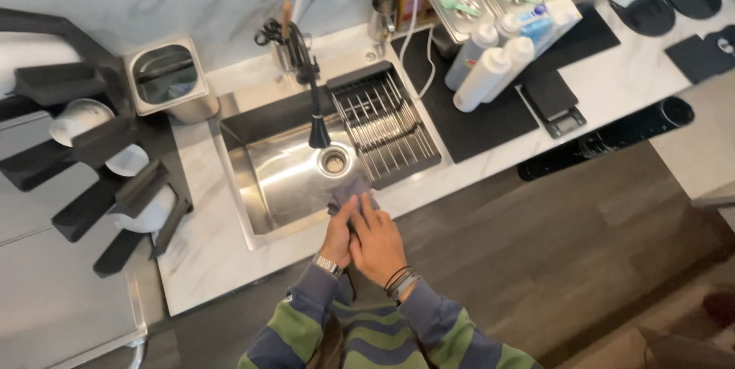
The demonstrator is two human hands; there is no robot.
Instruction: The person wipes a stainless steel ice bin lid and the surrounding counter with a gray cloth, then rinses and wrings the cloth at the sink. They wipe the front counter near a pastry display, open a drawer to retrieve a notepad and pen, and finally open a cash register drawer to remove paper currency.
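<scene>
The right hand [377,240] lies over the left hand [339,237], both closed on a grey cloth [351,191] bunched at the front edge of the steel sink [287,177]. If it is wet, squeezing it this close to the rim could drip water onto the floor [528,262]. The hands hide most of the cloth, so its wetness and the left fingers' hold are unclear.

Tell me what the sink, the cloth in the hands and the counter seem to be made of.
Sink: likely brushed stainless steel, grey with soft reflections. Cloth, gripped by the left hand and the right hand: grey woven or microfibre fabric, matte and bunched. Counter: white grey-veined stone or a marble-look surface, smooth.
</scene>
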